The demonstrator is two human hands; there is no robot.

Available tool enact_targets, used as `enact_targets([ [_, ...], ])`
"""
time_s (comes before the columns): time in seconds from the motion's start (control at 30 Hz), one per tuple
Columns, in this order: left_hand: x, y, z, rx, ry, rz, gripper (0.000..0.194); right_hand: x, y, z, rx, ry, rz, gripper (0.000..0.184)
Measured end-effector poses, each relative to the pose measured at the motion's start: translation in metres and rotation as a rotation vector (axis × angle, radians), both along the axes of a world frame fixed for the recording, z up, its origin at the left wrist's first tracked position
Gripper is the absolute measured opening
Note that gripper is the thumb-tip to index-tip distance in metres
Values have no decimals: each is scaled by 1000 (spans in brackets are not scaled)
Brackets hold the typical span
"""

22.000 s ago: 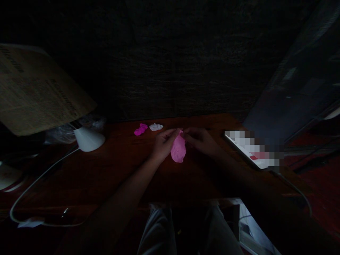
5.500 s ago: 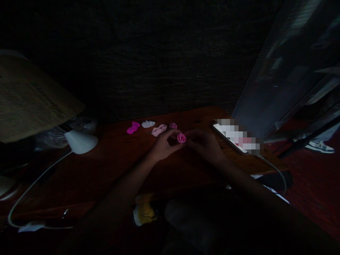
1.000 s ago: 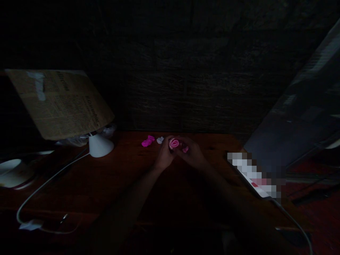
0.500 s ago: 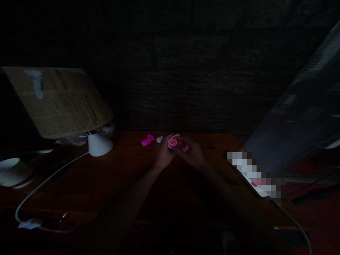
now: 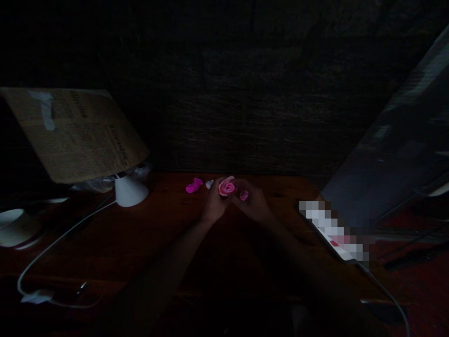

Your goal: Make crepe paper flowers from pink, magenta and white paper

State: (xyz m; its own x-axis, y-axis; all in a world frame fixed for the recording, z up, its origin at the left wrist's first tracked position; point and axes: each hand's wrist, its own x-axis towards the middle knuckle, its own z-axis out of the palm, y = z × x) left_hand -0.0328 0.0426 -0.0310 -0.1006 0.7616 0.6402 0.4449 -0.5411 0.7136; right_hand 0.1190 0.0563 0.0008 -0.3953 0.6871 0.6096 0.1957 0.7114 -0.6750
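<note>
A pink rose-like flower (image 5: pixel 227 187), with layered petals curling round its middle, is held in my left hand (image 5: pixel 213 206), whose fingers wrap round it. My right hand (image 5: pixel 257 205) is closed close beside it, fingertips at the flower's right edge. A small darker pink crumpled piece (image 5: pixel 243 195) shows at the right hand's fingers; dim light hides how it is gripped. On the table, left of the hands, lie a bright magenta crumpled piece (image 5: pixel 194 185) and a small whitish crumpled piece (image 5: pixel 209 184).
A lamp with a newsprint shade (image 5: pixel 91 135) and white base (image 5: pixel 130 191) stands left on the wooden table (image 5: pixel 168 224); its cord runs forward. A white cup (image 5: pixel 16 227) is at far left. A partly blurred phone-like device (image 5: pixel 342 250) with a cable lies right. A dark wall stands behind.
The pink flower now faces me more and shows more of its outer petals. Both hands stay close together in nearly the same place.
</note>
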Motion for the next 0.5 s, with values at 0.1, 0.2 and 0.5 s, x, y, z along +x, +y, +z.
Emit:
enact_targets([
  [0.1,-1,1,-1,-5,5,31,45,0,1,-2,-23,27,-5,30],
  [0.2,-2,1,-3,-8,8,7,45,-1,1,-3,2,-4,24,27],
  [0.5,0,1,-3,-44,-35,-28,45,-4,3,-8,76,-49,7,28],
])
